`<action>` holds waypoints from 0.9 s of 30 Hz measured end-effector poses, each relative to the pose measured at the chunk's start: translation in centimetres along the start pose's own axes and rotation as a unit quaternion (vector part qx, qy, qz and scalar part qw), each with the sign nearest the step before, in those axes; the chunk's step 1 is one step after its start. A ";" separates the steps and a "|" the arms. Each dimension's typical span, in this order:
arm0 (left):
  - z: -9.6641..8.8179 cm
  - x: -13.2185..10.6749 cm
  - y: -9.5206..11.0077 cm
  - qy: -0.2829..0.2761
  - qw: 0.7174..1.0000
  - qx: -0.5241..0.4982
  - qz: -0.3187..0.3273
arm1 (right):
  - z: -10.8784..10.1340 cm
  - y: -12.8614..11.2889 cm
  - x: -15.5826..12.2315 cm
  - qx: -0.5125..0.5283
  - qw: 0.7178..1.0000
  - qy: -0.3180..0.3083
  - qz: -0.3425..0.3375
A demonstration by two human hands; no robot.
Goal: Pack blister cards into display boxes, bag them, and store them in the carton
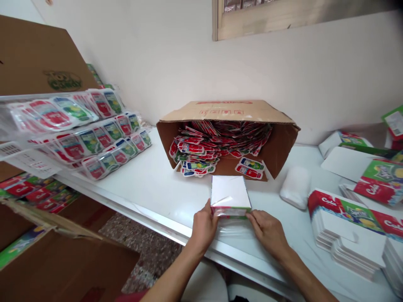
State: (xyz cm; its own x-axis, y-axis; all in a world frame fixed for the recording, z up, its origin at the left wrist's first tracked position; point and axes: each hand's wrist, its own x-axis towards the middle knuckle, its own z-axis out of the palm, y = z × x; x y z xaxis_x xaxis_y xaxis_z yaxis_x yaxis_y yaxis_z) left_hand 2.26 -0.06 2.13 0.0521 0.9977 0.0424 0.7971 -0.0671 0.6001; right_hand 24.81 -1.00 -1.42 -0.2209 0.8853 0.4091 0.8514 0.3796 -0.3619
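Observation:
A small carton [229, 191] with a plain white top lies on the table in front of me, with a red and green printed edge on its near side. Clear plastic film [234, 228] hangs loose from that near side towards me. My left hand [203, 226] grips the carton's near left corner, thumb and fingers closed on the film there. At the near right corner, my right hand [267, 233] pinches the film beside the carton. Just beyond stands an open cardboard box [226, 110] on its side, heaped with bottle-shaped sachets [201, 147].
Bagged strips of sachets [94, 138] are stacked at left, by an open carton [100, 256] below the table edge. At right lie a white wrapped bundle [296, 187], stacked flat printed cartons [349, 226] and folded boxes [378, 180]. A wall stands behind.

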 end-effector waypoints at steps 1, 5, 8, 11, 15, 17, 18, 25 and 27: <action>0.1 0.2 0.1 -0.003 1.000 0.023 -0.015 | 0.0 -0.2 0.1 -0.012 1.000 0.011 0.001; -0.1 0.9 0.1 -0.013 0.997 0.061 -0.050 | -0.2 -1.4 0.5 -0.038 0.996 -0.011 0.078; -0.7 0.6 -0.7 -0.008 0.997 -0.030 -0.068 | -0.4 -1.4 0.5 0.041 0.979 -0.075 0.185; -1.4 -0.5 -1.7 0.005 0.984 -0.119 -0.130 | -0.7 -0.3 0.0 0.170 0.940 -0.156 0.250; -2.1 -1.3 -2.7 -0.009 0.971 -0.162 -0.178 | -1.9 0.6 -0.2 0.365 0.855 -0.256 0.263; -2.2 -1.5 -2.8 -0.017 0.962 -0.194 -0.189 | -2.5 0.5 -0.3 0.411 0.818 -0.274 0.294; -2.3 -1.6 -2.8 -0.022 0.956 -0.217 -0.198 | -2.8 0.4 -0.5 0.412 0.811 -0.280 0.306; -2.1 -6.5 -3.1 -0.050 0.888 -0.377 -0.258 | -5.7 0.1 -4.9 0.185 0.903 -0.325 0.209; -1.7 -8.2 -3.3 -0.052 0.874 -0.408 -0.258 | -6.9 -0.5 -5.9 0.084 0.919 -0.331 0.195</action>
State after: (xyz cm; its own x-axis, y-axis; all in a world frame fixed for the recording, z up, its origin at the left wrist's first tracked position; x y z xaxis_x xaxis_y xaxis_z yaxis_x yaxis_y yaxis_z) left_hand -1.81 -8.01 1.23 -0.1001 0.8882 -0.4485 0.0388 0.4539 0.8902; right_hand 29.01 -8.26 2.11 -0.2036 0.9111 -0.3583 0.8539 -0.0139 -0.5203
